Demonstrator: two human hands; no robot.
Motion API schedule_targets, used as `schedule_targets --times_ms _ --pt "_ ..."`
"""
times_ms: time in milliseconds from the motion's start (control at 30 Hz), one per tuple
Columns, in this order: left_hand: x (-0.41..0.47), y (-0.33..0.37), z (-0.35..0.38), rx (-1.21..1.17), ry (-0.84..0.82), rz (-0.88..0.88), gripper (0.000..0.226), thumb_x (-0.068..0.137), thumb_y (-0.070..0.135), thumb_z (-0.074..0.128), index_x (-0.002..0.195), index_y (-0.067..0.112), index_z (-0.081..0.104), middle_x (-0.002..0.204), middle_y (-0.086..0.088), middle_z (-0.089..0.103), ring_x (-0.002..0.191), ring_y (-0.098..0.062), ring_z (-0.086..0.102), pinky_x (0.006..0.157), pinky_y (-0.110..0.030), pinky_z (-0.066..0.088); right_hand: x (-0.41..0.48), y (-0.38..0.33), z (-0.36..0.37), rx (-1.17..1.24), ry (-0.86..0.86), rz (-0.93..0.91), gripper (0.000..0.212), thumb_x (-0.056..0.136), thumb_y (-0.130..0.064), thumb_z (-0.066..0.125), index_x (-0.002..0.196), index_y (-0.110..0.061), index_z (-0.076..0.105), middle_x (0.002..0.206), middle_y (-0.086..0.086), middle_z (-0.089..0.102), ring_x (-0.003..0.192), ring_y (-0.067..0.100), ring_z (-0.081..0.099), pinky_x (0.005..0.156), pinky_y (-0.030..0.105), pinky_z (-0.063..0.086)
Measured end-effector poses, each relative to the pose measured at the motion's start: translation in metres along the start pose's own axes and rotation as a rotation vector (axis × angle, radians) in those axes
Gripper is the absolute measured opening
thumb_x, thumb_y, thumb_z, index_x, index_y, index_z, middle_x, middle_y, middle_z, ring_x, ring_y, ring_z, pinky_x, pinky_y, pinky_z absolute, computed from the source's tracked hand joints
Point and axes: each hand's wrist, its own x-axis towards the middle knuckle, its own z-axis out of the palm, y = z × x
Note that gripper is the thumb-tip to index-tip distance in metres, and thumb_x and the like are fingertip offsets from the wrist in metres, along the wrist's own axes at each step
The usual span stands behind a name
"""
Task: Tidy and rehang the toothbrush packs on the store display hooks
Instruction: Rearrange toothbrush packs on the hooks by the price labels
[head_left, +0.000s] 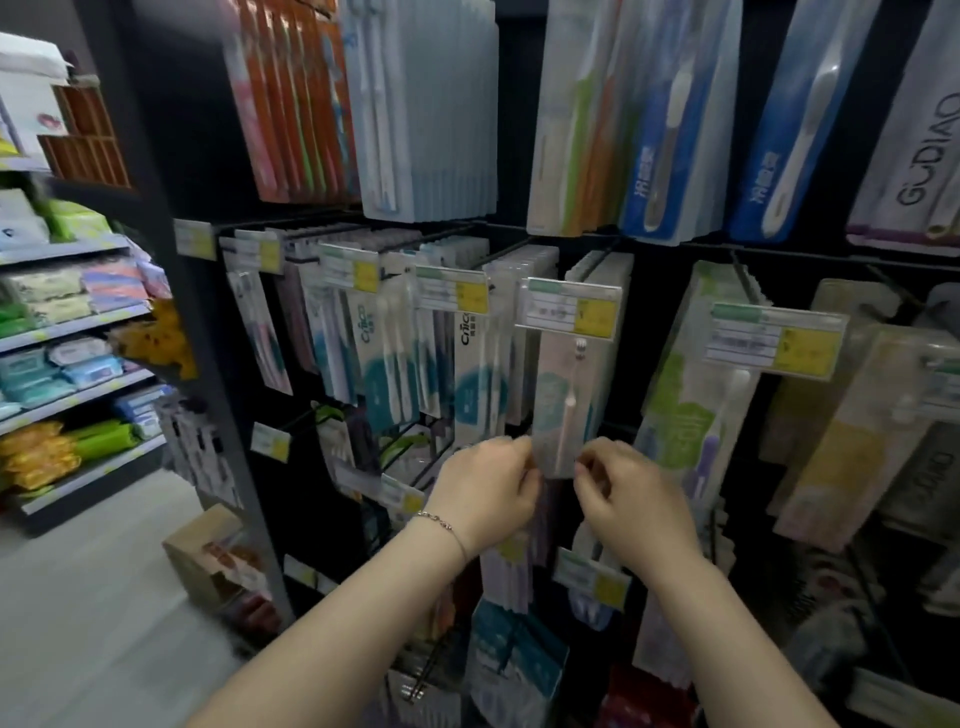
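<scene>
A clear toothbrush pack (563, 405) with a pink brush hangs on a middle-row hook under a price tag (569, 314). My left hand (488, 486), with a bracelet on the wrist, pinches the pack's lower left corner. On the other side, my right hand (631, 496) pinches its lower right corner. More packs hang behind it on the same hook. Rows of other toothbrush packs (467, 364) fill the neighbouring hooks of the dark display.
Large packs (426, 109) hang on the upper row, green and yellow ones (691, 405) to the right. Lower hooks hold further packs (511, 665). A shelf unit (67, 322) with wipes and tissues stands left, and a cardboard box (218, 561) sits on the floor.
</scene>
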Motion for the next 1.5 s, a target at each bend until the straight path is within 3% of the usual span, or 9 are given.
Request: schedule_targets --times_ms 267,467,667,933,1100,1200,1367,1500 --pt "0.024 -0.061 -0.023 0.021 -0.011 0.087 0.017 0.094 0.031 0.046 0.099 0.018 0.056 0.097 -0.001 0.063 0.088 -0.024 0.061 0.071 -0.038 0.053 0.038 -0.043 0.027 -0.081 0.028 0.051 0.015 0.095 -0.032 0.046 0.093 -0.020 0.056 0.084 -0.004 0.056 0.074 0.019 0.057 0.057 0.031 0.044" --pt "0.038 -0.084 -0.026 0.013 -0.058 0.144 0.017 0.095 0.030 0.046 0.103 0.019 0.055 0.099 0.000 0.061 0.089 -0.022 0.061 0.071 -0.038 0.054 0.050 -0.063 0.036 -0.119 0.058 0.086 0.016 0.094 -0.033 0.048 0.097 -0.020 0.058 0.089 -0.002 0.060 0.081 0.021 0.059 0.064 0.036 0.049" --pt "0.048 -0.097 -0.021 -0.028 -0.030 0.076 0.018 0.095 0.032 0.045 0.099 0.018 0.055 0.099 0.000 0.059 0.091 -0.021 0.059 0.076 -0.040 0.053 0.059 -0.077 0.045 -0.115 0.040 0.104 0.017 0.094 -0.032 0.046 0.101 -0.019 0.056 0.092 -0.001 0.059 0.085 0.023 0.060 0.064 0.034 0.047" --pt "0.063 -0.107 -0.023 -0.028 0.104 -0.034 0.014 0.094 0.028 0.048 0.095 0.014 0.053 0.093 -0.001 0.054 0.083 -0.021 0.055 0.066 -0.035 0.047 0.080 -0.077 0.069 -0.131 0.066 0.135 0.018 0.096 -0.030 0.043 0.100 -0.014 0.050 0.095 0.003 0.057 0.085 0.026 0.060 0.059 0.031 0.039" --pt "0.072 -0.115 -0.019 -0.118 0.130 -0.054 0.013 0.091 0.023 0.052 0.092 0.012 0.045 0.088 -0.004 0.054 0.081 -0.027 0.055 0.061 -0.034 0.041 0.091 -0.078 0.077 -0.115 0.120 0.140 0.020 0.094 -0.028 0.048 0.099 -0.010 0.053 0.092 0.006 0.059 0.079 0.028 0.061 0.056 0.031 0.041" --pt "0.079 -0.120 -0.016 -0.199 0.138 -0.048 0.018 0.092 0.024 0.052 0.099 0.014 0.040 0.090 -0.004 0.054 0.082 -0.029 0.057 0.061 -0.035 0.041 0.096 -0.080 0.082 -0.057 0.124 0.220 0.021 0.094 -0.031 0.048 0.101 -0.012 0.049 0.097 0.006 0.057 0.084 0.029 0.061 0.061 0.034 0.046" --pt "0.089 -0.128 -0.016 -0.360 0.129 0.002 0.017 0.094 0.028 0.050 0.105 0.018 0.041 0.097 -0.003 0.063 0.083 -0.029 0.062 0.068 -0.043 0.053 0.106 -0.084 0.091 -0.080 0.187 0.269 0.042 0.094 -0.037 0.047 0.127 -0.011 0.042 0.111 0.007 0.054 0.092 0.028 0.062 0.063 0.031 0.045" --pt "0.098 -0.132 -0.018 -0.409 0.108 0.071 0.011 0.096 0.023 0.047 0.092 0.015 0.041 0.076 -0.003 0.055 0.067 -0.027 0.056 0.061 -0.046 0.051 0.113 -0.089 0.095 -0.036 0.255 0.280 0.039 0.093 -0.038 0.049 0.121 -0.011 0.046 0.105 0.007 0.055 0.088 0.029 0.062 0.063 0.037 0.051"
